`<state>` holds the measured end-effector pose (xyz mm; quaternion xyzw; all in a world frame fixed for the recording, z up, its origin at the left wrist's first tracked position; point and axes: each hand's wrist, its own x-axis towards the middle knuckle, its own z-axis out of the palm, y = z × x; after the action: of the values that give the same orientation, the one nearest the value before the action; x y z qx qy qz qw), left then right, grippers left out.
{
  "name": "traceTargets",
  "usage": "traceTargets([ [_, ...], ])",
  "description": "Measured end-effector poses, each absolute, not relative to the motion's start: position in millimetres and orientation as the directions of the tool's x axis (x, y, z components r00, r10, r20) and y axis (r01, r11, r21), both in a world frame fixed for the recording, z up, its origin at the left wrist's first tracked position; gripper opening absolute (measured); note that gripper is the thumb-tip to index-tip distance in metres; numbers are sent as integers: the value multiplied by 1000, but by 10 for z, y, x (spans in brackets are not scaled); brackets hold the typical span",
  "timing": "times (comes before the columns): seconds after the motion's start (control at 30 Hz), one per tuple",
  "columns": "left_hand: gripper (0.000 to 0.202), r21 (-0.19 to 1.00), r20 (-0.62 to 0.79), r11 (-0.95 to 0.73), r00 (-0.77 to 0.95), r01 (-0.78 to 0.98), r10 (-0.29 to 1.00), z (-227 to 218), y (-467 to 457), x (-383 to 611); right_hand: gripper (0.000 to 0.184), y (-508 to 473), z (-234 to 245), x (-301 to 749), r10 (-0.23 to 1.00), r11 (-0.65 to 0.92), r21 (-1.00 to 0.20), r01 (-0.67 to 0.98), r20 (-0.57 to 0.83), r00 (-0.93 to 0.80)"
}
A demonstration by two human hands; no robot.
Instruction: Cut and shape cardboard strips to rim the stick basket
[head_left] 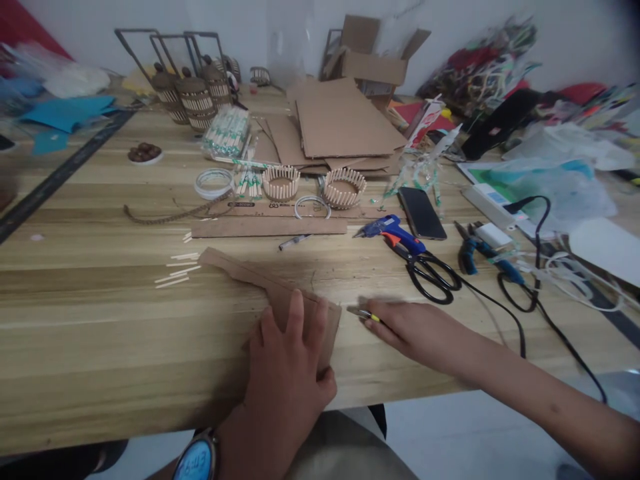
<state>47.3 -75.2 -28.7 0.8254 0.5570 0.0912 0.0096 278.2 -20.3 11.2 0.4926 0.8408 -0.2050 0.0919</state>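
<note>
An irregular piece of brown cardboard (285, 303) lies near the table's front edge, with a long narrow arm reaching to the upper left. My left hand (293, 360) presses it down with spread fingers and covers its lower part. Just right of the cardboard, my right hand (400, 330) is closed around a utility knife (361, 312) with a yellow part; its tip points left, close to the cardboard's corner but apart from it. Behind the piece lies a long cardboard strip (270, 228), and a pen (295, 242) rests between them.
A blue glue gun (393, 233), black-handled scissors (433, 277), a phone (423, 213) and pliers (487, 257) lie to the right, with cables. Two stick-ringed cardboard rounds (345, 188), a tape roll (214, 183) and stacked cardboard (345, 123) stand behind. Loose sticks (177, 270) lie left.
</note>
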Motion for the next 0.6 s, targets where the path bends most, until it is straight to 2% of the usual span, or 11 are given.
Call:
traceTargets([
  [0.17,93,69,252,-465,436,883,864,-203,-837,371,28,-220,126,2812,803,389,-303,870,-351,-481],
  [0.27,77,8,312,-578,547,816,777,-129,-840,283,29,-242,125,2844,827,354,-363,862,-309,-470],
  [0.37,63,-44,333,-743,711,668,620,-59,-719,147,29,-250,136,2882,860,298,-381,875,-291,-420],
  [0.47,68,-18,228,-899,877,438,423,44,-496,-14,28,-239,150,2953,892,203,-335,920,-325,-315],
  [0.53,76,43,85,-947,943,319,321,136,-349,-95,28,-232,155,3025,910,146,-312,939,-331,-252],
  [0.6,75,87,-9,-970,974,225,225,233,-240,-131,27,-235,157,3099,927,117,-294,949,-311,-211],
])
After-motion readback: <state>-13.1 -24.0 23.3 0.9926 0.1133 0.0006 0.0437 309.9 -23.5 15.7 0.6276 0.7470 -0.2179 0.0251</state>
